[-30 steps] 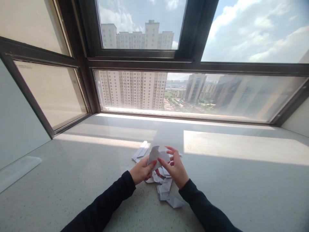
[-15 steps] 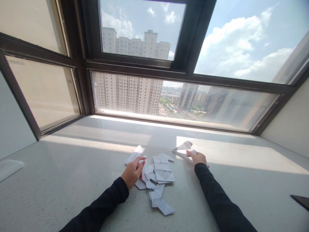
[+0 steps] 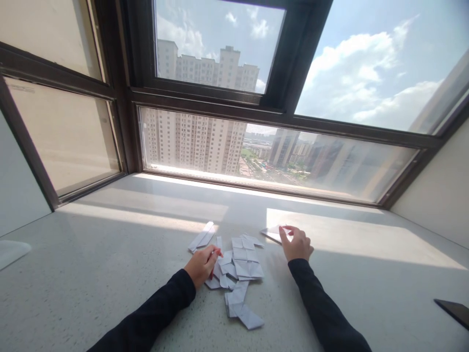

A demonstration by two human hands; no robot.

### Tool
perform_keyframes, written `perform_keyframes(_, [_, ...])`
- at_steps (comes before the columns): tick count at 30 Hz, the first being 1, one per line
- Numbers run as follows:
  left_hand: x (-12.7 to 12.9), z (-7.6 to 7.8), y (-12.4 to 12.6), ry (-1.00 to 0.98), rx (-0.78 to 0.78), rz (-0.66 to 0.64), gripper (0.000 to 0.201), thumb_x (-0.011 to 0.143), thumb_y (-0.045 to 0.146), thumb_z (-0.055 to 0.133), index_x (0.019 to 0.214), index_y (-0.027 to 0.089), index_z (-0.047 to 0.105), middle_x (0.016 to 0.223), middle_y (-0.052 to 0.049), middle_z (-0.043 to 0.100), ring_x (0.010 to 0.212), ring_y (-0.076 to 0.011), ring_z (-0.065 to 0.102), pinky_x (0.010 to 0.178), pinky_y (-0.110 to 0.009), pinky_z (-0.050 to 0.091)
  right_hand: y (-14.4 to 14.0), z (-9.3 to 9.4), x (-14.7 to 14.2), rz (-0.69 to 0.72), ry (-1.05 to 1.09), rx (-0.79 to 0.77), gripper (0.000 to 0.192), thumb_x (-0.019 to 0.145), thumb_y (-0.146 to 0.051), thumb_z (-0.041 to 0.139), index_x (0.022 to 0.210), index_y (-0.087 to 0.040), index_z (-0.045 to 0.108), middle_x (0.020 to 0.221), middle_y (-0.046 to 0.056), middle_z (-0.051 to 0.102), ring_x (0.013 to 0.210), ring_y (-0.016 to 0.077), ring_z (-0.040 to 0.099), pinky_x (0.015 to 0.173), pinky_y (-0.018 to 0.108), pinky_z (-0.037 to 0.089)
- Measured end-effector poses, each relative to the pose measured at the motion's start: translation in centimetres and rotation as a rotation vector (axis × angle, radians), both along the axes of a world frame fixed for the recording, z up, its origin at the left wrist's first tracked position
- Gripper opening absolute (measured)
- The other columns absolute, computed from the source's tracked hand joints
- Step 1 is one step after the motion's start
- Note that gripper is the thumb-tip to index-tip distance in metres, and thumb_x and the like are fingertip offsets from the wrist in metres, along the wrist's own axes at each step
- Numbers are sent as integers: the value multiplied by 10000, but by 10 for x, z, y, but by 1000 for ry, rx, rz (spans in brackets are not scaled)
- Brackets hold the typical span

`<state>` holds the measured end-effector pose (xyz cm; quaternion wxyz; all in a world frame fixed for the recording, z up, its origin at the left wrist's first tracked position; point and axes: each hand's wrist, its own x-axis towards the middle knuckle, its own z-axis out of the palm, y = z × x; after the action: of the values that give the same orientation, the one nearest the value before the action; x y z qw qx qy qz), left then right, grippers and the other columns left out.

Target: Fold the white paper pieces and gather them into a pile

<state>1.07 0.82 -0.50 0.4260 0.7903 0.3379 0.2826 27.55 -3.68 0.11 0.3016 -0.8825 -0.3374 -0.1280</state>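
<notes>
My right hand [image 3: 297, 244] bends over a pointed piece of folded paper [image 3: 271, 233] on the white sill. Its thumb and index finger come together in a pinch at that paper, which lies low against the surface. My left hand [image 3: 202, 264] rests by the left side of the loose papers with its fingers curled together, and nothing shows in them. Beside it are small folded paper pieces [image 3: 227, 264]. A block of creased folded papers [image 3: 248, 256] lies between my hands, and a bent folded piece [image 3: 242, 305] is nearer to me.
A long folded paper strip [image 3: 202, 236] lies beyond my left hand. At the far left is a white flat object [image 3: 12, 254], and a dark flat object [image 3: 454, 310] is at the right edge. Dark-framed windows [image 3: 220, 105] close off the back of the sill [image 3: 110, 274].
The folded paper at my right hand was tilted up and now lies flatter. That hand has turned and shifted slightly left over it. My left hand's fingers have drawn closer together.
</notes>
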Motion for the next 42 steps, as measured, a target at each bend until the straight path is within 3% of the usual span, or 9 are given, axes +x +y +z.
perform_keyframes(2, [0,0,-1,-13,4,-6,318,769,379,310,721,159,533,349,56,455,348,-94,444,457,-190,361,-5,-2,-24,241,-31,-144,423,702,-556,316,657,-211,557,732,41,550,782,229,463,673,361,274])
perform_keyframes(5, [0,0,-3,-27,24,1,310,771,382,315,697,166,526,346,57,450,337,-93,432,452,-194,354,-8,-10,-55,409,-37,-227,403,620,-591,424,606,-212,560,697,37,562,778,243,467,654,361,274])
perform_keyframes(13, [-3,9,-3,-28,145,84,318,752,419,366,720,166,556,466,24,504,444,-103,453,483,-204,341,-13,-2,-68,446,204,188,364,640,-541,444,600,-199,561,587,5,556,566,151,462,552,274,314])
perform_keyframes(17, [1,9,-5,-109,89,81,328,717,427,433,877,158,529,663,3,553,450,-78,415,464,-204,336,-19,3,-88,732,500,259,375,683,-509,427,655,-171,586,578,11,565,528,131,456,494,242,332])
perform_keyframes(20, [4,4,-5,-234,-60,11,317,699,425,465,849,147,497,623,16,513,468,-82,435,446,-199,347,-20,2,-104,896,530,196,380,700,-494,421,627,-163,594,563,8,561,543,130,463,513,239,352])
perform_keyframes(26, [4,-2,1,-383,-261,-34,287,670,419,505,758,150,458,581,23,499,488,-92,457,413,-188,336,-17,2,-95,645,431,305,492,673,-530,425,995,-170,518,738,40,581,617,152,485,622,296,383])
perform_keyframes(31, [4,-5,-2,-287,-246,-112,264,685,393,497,764,141,487,632,-10,547,559,-120,500,451,-200,363,-12,0,-82,764,579,251,607,653,-525,457,1118,-139,398,723,44,590,642,163,523,617,294,399])
perform_keyframes(39, [-9,3,15,-283,-69,312,221,677,386,459,637,170,440,539,44,468,530,-106,453,471,-207,358,-20,-3,-58,683,175,-214,487,380,-550,638,729,-214,585,774,46,550,758,223,475,649,331,370])
perform_keyframes(42, [-10,3,16,-305,-54,332,215,674,367,465,615,180,377,505,68,385,485,-85,407,452,-196,338,-20,-1,-58,703,285,-180,423,397,-499,657,662,-190,542,651,17,548,686,203,488,615,322,379])
